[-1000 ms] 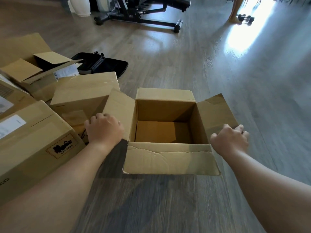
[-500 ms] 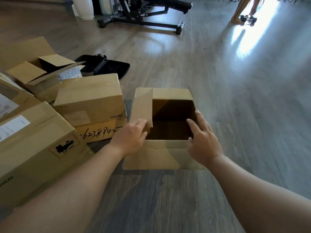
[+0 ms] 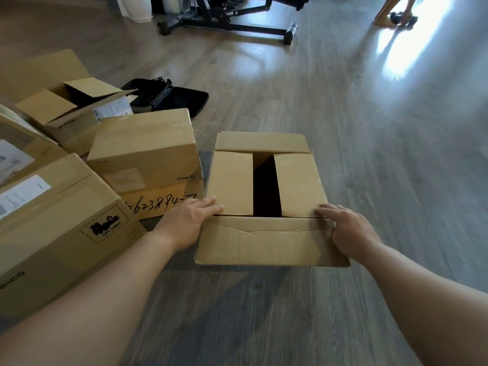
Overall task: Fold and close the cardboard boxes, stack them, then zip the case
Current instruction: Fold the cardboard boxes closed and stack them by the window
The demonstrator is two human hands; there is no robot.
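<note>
A cardboard box [image 3: 264,239] sits on the floor in front of me. Its two side flaps lie folded flat inward with a dark gap between them. The near flap and the far flap still hang outward. My left hand [image 3: 184,223] rests at the box's near left corner, fingers straight and touching the left flap's edge. My right hand [image 3: 348,231] lies at the near right corner, fingers on the right flap and the near flap's edge. A black case [image 3: 169,97] lies unzipped on the floor beyond the other boxes.
A closed box with handwritten numbers [image 3: 148,159] stands just left of mine. A larger labelled box [image 3: 52,223] is at near left, an open box [image 3: 68,107] behind it. A black exercise machine [image 3: 232,14] and a person's feet [image 3: 390,17] are far back.
Both side flaps have gone from standing open to lying flat inward. My hands slid from the flaps to the box's near corners.
</note>
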